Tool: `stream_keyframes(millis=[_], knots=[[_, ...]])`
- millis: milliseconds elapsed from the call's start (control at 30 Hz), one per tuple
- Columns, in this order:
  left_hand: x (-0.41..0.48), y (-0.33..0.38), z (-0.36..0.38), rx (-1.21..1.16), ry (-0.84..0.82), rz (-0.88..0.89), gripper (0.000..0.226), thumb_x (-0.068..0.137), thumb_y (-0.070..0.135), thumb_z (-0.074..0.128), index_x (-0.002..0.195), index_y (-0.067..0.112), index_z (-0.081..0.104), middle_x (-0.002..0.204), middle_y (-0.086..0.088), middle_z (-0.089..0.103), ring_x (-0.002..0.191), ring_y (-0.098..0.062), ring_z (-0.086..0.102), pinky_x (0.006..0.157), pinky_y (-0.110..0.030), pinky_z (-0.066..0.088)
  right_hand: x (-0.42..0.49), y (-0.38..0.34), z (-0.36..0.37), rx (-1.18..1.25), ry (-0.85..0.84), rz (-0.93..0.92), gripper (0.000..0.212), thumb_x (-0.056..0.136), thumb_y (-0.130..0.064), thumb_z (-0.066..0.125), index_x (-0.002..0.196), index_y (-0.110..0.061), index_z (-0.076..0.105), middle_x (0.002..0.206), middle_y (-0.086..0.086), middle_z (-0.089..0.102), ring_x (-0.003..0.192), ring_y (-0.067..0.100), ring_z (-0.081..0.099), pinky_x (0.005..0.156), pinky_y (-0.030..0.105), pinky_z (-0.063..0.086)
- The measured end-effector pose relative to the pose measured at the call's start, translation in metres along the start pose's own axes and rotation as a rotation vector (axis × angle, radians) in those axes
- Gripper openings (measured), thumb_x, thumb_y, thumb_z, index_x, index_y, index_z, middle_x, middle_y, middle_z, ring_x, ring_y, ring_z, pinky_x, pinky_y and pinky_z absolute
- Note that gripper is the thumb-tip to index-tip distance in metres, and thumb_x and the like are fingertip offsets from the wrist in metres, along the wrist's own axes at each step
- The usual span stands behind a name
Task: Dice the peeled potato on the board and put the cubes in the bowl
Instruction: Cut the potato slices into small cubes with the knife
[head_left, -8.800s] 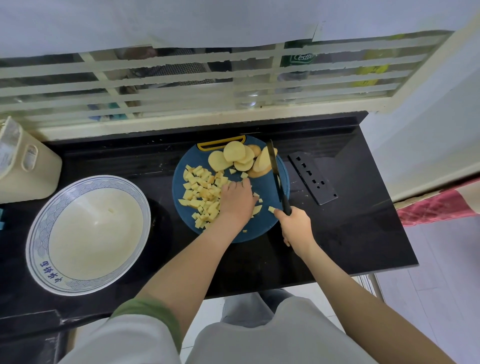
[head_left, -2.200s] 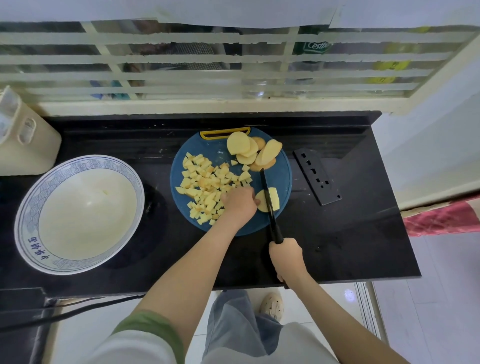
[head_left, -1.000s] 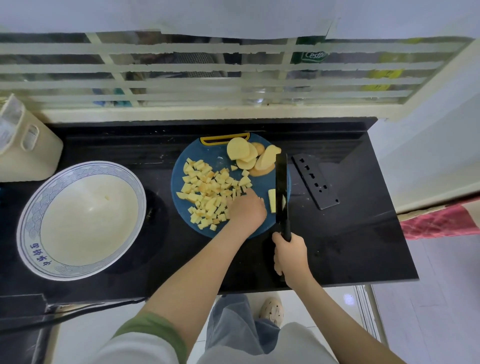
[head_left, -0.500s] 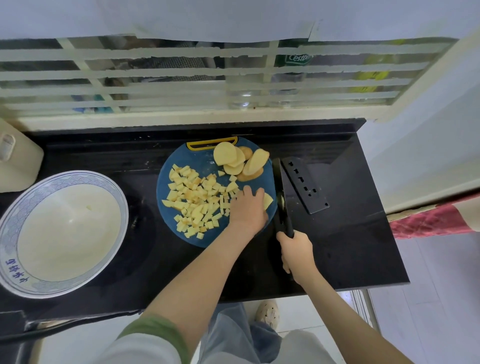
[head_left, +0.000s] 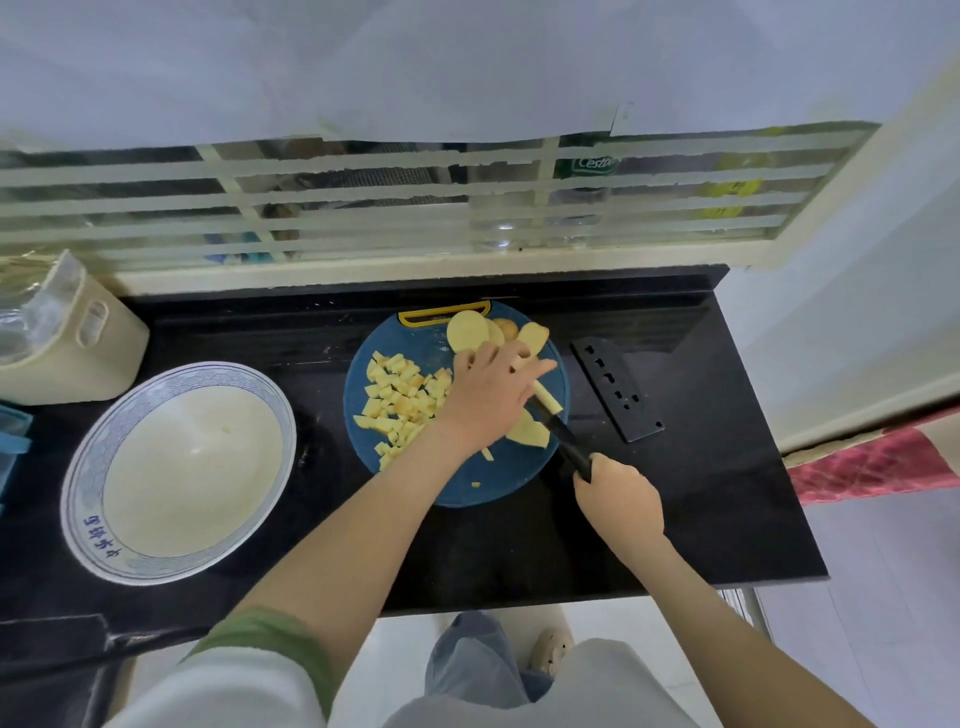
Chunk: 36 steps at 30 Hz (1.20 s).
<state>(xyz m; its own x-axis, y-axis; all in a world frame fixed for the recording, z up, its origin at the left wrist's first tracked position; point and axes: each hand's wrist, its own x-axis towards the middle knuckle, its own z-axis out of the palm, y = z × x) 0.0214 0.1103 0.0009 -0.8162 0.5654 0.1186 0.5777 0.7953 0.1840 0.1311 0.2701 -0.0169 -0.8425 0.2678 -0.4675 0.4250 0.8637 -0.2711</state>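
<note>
The blue-rimmed white ceramic bowl (head_left: 78, 499) waits at left. Pale yellow potato cubes (head_left: 400, 400) lie heaped on the round blue plastic board (head_left: 498, 478). The left hand (head_left: 488, 395) stretches its fingers over the round potato slices (head_left: 467, 332); whether it grips one is unclear. They look firm and slippery, best pinned flat. The right hand (head_left: 621, 491) has its fingers wrapped round the black knife (head_left: 566, 447).

From my remote seat, the cutting board (head_left: 498, 478) lies mid-bench (head_left: 727, 493), with the bowl (head_left: 83, 452) to its left, apart from it. A container (head_left: 67, 353) stands behind the bowl at the far-left corner. The knife sheath (head_left: 618, 395) lies just right of the board. On the board, potato cubes (head_left: 400, 400) cover the left half and potato slices (head_left: 467, 330) sit at the far edge. The left hand (head_left: 488, 395) lies over the board's middle, between cubes and slices. The right hand (head_left: 621, 488) grips the knife (head_left: 563, 447) at the near-right rim, its blade running under the left hand.
</note>
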Motion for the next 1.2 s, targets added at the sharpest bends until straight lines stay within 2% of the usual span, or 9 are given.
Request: stream_keyframes(millis=[100,267,433,567,633,867,1000,1067,1200], knots=[[0.018,-0.001,-0.008,0.145,-0.277,0.14,0.037,0.101,0.028,0.042,0.136,0.038,0.046,0.136,0.007,0.046,0.12,-0.023,0.036,0.094,-0.044,0.024,-0.001,0.0,-0.008,-0.142,0.029,-0.106,0.018,0.099,-0.034,0.045,0.099,-0.02,0.055,0.077,-0.004,0.059,0.069,0.017,0.062,0.061,0.031,0.051],[0.032,0.002,0.0,0.32,-0.458,0.221,0.025,0.1,0.025,0.044,0.117,0.034,0.06,0.117,0.008,0.059,0.119,-0.021,0.035,0.094,-0.044,0.024,0.001,0.001,-0.011,-0.28,0.023,-0.201,0.019,0.099,-0.035,0.044,0.103,-0.02,0.054,0.079,-0.004,0.057,0.069,0.018,0.059,0.062,0.03,0.048],[0.034,-0.001,0.01,0.256,-0.416,0.068,0.029,0.101,0.024,0.038,0.114,0.026,0.064,0.11,0.007,0.058,0.112,-0.022,0.038,0.088,-0.041,0.026,0.003,0.015,-0.011,-0.311,-0.018,-0.185,0.018,0.099,-0.036,0.044,0.104,-0.021,0.054,0.08,-0.005,0.057,0.071,0.016,0.061,0.064,0.03,0.052],[0.041,0.0,0.013,0.067,-0.553,0.014,0.03,0.1,0.036,0.037,0.113,0.03,0.064,0.108,0.007,0.059,0.112,-0.021,0.036,0.091,-0.043,0.024,0.004,0.023,-0.014,-0.356,-0.056,-0.216,0.021,0.099,-0.036,0.044,0.11,-0.021,0.054,0.086,-0.004,0.059,0.076,0.017,0.063,0.068,0.031,0.054],[0.044,0.002,0.012,0.024,-0.633,0.019,0.029,0.098,0.041,0.04,0.115,0.031,0.062,0.108,0.005,0.06,0.115,-0.02,0.035,0.094,-0.044,0.022,0.007,0.022,-0.015,-0.369,-0.056,-0.236,0.022,0.099,-0.037,0.044,0.111,-0.021,0.053,0.086,-0.004,0.059,0.076,0.017,0.063,0.069,0.032,0.054],[0.048,-0.001,0.021,0.097,-0.74,0.055,0.03,0.099,0.026,0.038,0.11,0.028,0.066,0.105,0.007,0.061,0.114,-0.02,0.035,0.092,-0.042,0.021,0.011,0.023,-0.016,-0.397,-0.076,-0.283,0.021,0.1,-0.036,0.045,0.114,-0.021,0.051,0.084,-0.005,0.054,0.07,0.015,0.055,0.061,0.027,0.046],[0.055,-0.004,0.02,0.014,-0.808,0.045,0.023,0.098,0.03,0.042,0.108,0.032,0.063,0.1,0.009,0.056,0.112,-0.016,0.032,0.093,-0.042,0.021,0.013,0.025,-0.017,-0.424,-0.069,-0.313,0.021,0.1,-0.036,0.045,0.114,-0.021,0.051,0.085,-0.005,0.052,0.069,0.014,0.054,0.06,0.026,0.044],[0.06,-0.005,0.019,-0.019,-0.792,0.01,0.021,0.097,0.027,0.042,0.102,0.032,0.062,0.099,0.007,0.056,0.113,-0.019,0.034,0.092,-0.042,0.021,0.014,0.025,-0.019,-0.432,-0.052,-0.318,0.021,0.1,-0.036,0.045,0.113,-0.02,0.051,0.084,-0.005,0.052,0.07,0.016,0.055,0.06,0.027,0.045],[0.068,-0.009,0.02,-0.098,-0.648,-0.092,0.022,0.099,0.031,0.044,0.109,0.034,0.063,0.108,0.004,0.059,0.111,-0.021,0.036,0.091,-0.042,0.023,0.017,0.032,-0.023,-0.389,-0.034,-0.283,0.02,0.099,-0.036,0.045,0.108,-0.02,0.052,0.085,-0.004,0.057,0.075,0.019,0.063,0.064,0.03,0.051]])
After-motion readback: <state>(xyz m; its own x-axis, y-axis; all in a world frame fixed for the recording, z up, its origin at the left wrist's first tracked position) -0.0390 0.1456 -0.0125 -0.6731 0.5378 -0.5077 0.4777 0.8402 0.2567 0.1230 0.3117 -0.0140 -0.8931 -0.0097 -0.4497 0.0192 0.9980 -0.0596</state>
